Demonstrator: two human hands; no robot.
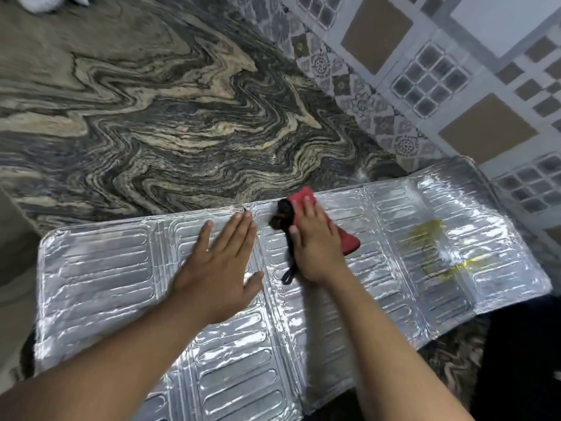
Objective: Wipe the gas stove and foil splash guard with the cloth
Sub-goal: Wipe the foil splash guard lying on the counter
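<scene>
Wiping the foil splash guard (303, 299) is the step in hand — it lies flat on the marbled worktop (151, 117), filling the lower frame. My left hand (218, 268) presses it down, fingers straight and together; my right hand (315, 238) presses the red cloth (349, 241) at centre. Next, I judge, the yellow stain (431, 235) at right — no writing readable.

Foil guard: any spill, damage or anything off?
Yes. The foil splash guard lies flat on the counter, not upright. A yellow greasy smear marks its right panels, beyond the red cloth under the right hand. Left hand presses flat. No tears visible.
</scene>
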